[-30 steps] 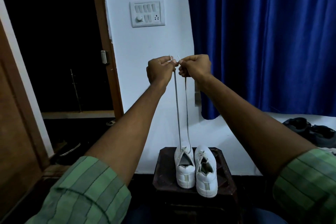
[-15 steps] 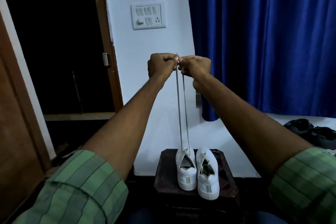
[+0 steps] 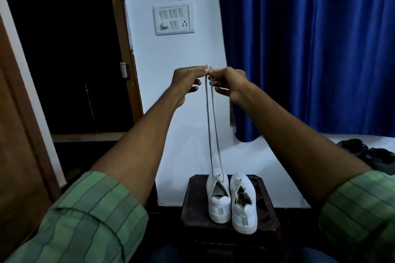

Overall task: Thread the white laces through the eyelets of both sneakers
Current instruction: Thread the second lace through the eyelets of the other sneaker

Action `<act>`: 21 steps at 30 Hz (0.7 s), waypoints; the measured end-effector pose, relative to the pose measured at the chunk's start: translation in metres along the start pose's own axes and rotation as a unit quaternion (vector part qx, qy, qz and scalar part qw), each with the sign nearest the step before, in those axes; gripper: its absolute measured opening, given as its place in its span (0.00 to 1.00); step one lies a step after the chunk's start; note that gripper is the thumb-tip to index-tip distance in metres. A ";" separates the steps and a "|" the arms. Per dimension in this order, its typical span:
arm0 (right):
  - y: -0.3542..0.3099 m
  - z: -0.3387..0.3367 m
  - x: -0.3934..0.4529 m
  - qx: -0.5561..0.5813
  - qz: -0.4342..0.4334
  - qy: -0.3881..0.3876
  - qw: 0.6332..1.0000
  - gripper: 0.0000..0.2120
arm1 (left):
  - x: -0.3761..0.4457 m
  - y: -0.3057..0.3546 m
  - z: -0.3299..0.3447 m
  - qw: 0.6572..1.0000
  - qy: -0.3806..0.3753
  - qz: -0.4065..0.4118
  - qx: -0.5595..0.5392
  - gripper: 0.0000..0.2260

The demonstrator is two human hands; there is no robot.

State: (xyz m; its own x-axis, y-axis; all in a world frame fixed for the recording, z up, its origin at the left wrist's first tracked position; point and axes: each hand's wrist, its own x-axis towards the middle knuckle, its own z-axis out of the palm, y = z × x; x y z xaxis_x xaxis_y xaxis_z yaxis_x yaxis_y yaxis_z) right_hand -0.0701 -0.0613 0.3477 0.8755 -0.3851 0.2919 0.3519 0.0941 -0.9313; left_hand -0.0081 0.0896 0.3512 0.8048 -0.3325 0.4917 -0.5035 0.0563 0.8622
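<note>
laces [image 3: 210, 121] are the thing in hand: we hold the two white strands up high, well above the left sneaker [image 3: 218, 196] they rise from, and they run down nearly parallel to its lowest eyelets. our left hand [image 3: 187, 80] and right hand [image 3: 229, 82] meet at the tips, each pinching a strand end between thumb and forefinger, the other fingers loosely curled and holding nothing. both sneakers stand heel toward us on the small dark desk [image 3: 192, 205], the right sneaker [image 3: 243, 203] touching or just beside the left one and, as far as we can tell, already carrying some lacing near its toe. we judge the step to be evening the two ends, so it goes best if we keep the tips level against each other, pull gently until both strands are equally taut, and avoid lifting the shoe off the desk or dragging the lace through to one side. then we lower the ends and cross them into the next eyelets. compared with a second ago, our hands have closed together so the tips now touch, where they stood slightly apart, and the strands hang closer together; the sneakers have not shifted.
</note>
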 end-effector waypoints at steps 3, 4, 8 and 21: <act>-0.001 -0.005 0.003 0.012 0.043 -0.046 0.998 0.10 | 0.001 0.001 -0.005 1.000 -0.023 -0.004 0.002 0.10; -0.001 -0.006 0.003 0.015 0.059 -0.065 0.996 0.09 | 0.002 0.001 -0.006 1.000 -0.028 -0.006 0.002 0.10; 0.006 -0.003 0.003 -0.014 0.070 -0.094 0.993 0.06 | 0.006 0.001 -0.001 1.000 0.008 -0.018 0.004 0.11; 0.001 0.014 0.012 -0.033 -0.075 0.019 0.996 0.07 | 0.009 -0.020 0.017 0.992 0.006 0.054 0.114 0.17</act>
State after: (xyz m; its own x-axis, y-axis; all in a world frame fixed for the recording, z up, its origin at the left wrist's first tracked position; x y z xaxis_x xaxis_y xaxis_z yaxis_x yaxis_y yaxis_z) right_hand -0.0547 -0.0526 0.3530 0.8014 -0.4249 0.4211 0.4539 -0.0265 -0.8907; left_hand 0.0039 0.0693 0.3359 0.7456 -0.3239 0.5823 -0.6435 -0.1235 0.7554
